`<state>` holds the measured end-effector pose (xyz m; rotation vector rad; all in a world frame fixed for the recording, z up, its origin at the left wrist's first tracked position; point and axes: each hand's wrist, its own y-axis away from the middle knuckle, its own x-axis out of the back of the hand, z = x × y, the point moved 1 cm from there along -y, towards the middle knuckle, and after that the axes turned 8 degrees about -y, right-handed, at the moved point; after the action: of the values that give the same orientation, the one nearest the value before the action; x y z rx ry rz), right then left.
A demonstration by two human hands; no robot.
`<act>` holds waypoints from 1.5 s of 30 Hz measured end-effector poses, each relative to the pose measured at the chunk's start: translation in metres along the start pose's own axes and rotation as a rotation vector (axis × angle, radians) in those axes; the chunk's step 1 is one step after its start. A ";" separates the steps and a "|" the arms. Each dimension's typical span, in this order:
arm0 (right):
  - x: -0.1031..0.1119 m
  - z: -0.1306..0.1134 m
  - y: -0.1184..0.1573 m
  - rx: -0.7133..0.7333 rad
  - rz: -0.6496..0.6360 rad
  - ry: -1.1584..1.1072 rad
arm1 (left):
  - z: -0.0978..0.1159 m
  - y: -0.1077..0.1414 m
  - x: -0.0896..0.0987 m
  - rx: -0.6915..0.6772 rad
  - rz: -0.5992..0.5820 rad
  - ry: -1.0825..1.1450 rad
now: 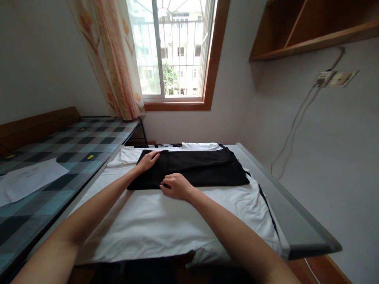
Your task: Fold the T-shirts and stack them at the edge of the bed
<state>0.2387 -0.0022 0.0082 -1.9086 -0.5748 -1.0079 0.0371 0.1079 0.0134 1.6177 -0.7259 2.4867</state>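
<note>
A black folded garment [204, 167] lies crosswise on a white cloth [148, 221] that covers much of the table. Its left end has a folded flap, with a crease just right of my left hand [149, 161]. That hand rests on the flap near its far edge, fingers stretched out over the fabric. My right hand [177, 185] is at the garment's near edge, its fingers curled toward the thumb and closed on the black cloth. Part of the grip is hidden by the hand itself. The garment's exact kind does not show.
The grey table [284, 205] shows along its right side. To the left stands a bed with a checked cover [85, 140] and paper sheets [32, 177]. Ahead are a curtain [114, 59] and a window [177, 51]. A cable [291, 132] hangs down the right wall.
</note>
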 end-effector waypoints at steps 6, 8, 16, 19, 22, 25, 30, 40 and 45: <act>0.000 -0.001 0.000 -0.029 -0.013 -0.014 | -0.030 0.012 0.002 0.099 -0.081 -0.287; 0.000 -0.001 0.000 -0.031 -0.011 -0.017 | -0.032 0.016 -0.001 0.111 -0.156 -0.325; 0.000 0.000 0.000 -0.031 -0.002 -0.025 | -0.024 0.019 0.000 0.117 -0.151 -0.385; 0.000 0.000 0.000 -0.030 -0.002 -0.023 | -0.023 0.020 0.000 0.120 -0.154 -0.394; 0.000 0.000 0.000 -0.033 -0.009 -0.013 | -0.023 0.020 0.000 0.124 -0.175 -0.395; 0.001 0.000 0.000 -0.052 0.011 0.006 | -0.023 0.019 0.000 0.129 -0.180 -0.388; 0.003 0.002 0.000 -0.106 0.043 0.003 | -0.019 0.023 0.003 0.118 -0.053 -0.388; 0.003 0.000 0.000 -0.148 0.023 -0.026 | -0.018 0.029 0.007 0.162 0.023 -0.373; 0.003 0.001 0.000 -0.176 0.022 -0.048 | -0.013 0.032 0.010 0.248 0.103 -0.443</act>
<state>0.2409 -0.0017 0.0109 -2.0948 -0.5055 -1.0295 0.0114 0.0835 0.0070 2.3200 -0.5650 2.3849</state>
